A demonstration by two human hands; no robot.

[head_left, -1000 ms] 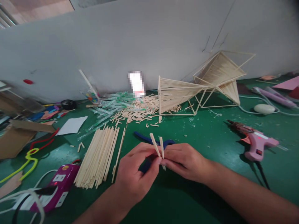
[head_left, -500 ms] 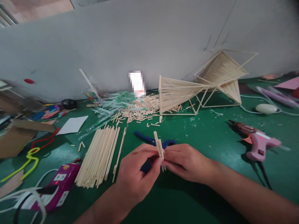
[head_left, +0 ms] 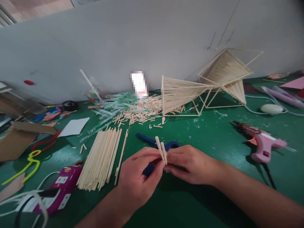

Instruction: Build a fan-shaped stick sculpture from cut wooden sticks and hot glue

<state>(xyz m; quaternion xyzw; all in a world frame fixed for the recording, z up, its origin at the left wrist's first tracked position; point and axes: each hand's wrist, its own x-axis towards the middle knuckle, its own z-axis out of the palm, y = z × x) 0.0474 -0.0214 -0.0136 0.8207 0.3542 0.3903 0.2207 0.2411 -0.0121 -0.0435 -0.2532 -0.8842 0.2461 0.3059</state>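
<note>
Two thin wooden sticks (head_left: 163, 151) point up and away from between my hands, their upper ends slightly apart. My left hand (head_left: 142, 174) pinches them between thumb and fingers. My right hand (head_left: 192, 164) is closed against the sticks from the other side, its fingertips meeting the left ones; the sticks' lower ends are mostly hidden there. Just behind and below my hands lies a blue-handled cutting tool (head_left: 148, 139), partly covered by them. To the left, a bundle of long wooden sticks (head_left: 101, 160) rests on the green table (head_left: 201, 202).
A frame structure of sticks (head_left: 185, 95) stands at the back right, beside a heap of short stick pieces (head_left: 140, 117) and clear plastic wrappers (head_left: 111, 106). A pink glue gun (head_left: 263, 147) lies right. A purple power strip (head_left: 63, 186) and cords occupy the left front.
The upper ends of the two sticks have spread slightly apart between my fingers. Both hands stay in nearly the same place.
</note>
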